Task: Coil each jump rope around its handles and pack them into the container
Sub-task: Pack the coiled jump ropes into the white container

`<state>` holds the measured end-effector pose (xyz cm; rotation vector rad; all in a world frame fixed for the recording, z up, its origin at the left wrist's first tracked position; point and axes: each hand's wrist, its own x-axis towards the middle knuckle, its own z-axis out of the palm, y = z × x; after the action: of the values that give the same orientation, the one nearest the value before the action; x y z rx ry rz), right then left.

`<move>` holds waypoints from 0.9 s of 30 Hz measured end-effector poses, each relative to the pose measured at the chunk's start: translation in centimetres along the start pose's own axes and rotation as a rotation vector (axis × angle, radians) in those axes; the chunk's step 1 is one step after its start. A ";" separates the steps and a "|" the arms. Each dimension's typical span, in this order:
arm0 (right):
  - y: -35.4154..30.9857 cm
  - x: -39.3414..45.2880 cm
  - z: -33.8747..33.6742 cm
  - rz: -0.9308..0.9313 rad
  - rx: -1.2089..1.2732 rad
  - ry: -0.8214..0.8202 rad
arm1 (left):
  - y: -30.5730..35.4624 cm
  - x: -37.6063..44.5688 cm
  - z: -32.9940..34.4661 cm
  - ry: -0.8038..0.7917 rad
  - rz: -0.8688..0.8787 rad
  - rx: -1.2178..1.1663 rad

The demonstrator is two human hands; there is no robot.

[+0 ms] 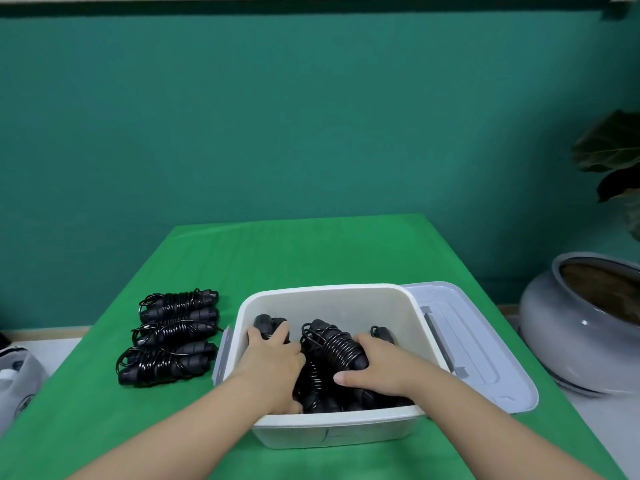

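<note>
A white plastic container [329, 299] stands on the green table and holds several coiled black jump ropes. Both my hands are inside it. My left hand [273, 362] grips a coiled rope bundle [268, 325] at the left of the container. My right hand [377, 365] grips another coiled black rope [337, 344] in the middle, its coils showing above my fingers. A further bundle [382, 332] lies at the right inside wall. Three coiled black ropes [173, 337] lie side by side on the table to the left of the container.
The container's grey lid [485, 344] lies flat against its right side. A grey ceramic pot [585, 327] with a plant stands off the table at the right. A grey bag [14, 372] sits at the left edge. Green tablecloth [294, 251] stretches behind the container.
</note>
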<state>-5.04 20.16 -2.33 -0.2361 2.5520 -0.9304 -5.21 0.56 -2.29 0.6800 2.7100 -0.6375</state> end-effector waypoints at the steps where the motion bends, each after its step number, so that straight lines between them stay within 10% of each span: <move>1: -0.1 -0.1 0.0 0.002 0.009 -0.001 | 0.1 0.1 -0.1 -0.003 -0.008 0.034; 8: 0.1 -0.4 0.0 0.019 0.014 0.010 | 0.6 0.2 -1.0 0.160 0.121 0.024; 20: 0.1 -0.2 -0.2 0.026 0.048 -0.017 | -3.4 -0.9 -0.8 0.166 -0.208 0.104; 27: 0.0 -0.3 -0.4 0.011 0.034 -0.014 | -2.1 0.6 -0.3 0.268 -0.132 -0.299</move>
<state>-4.96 20.51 -1.97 -0.2181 2.5194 -0.9644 -6.78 -0.75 -1.51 0.5468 3.0279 -0.1664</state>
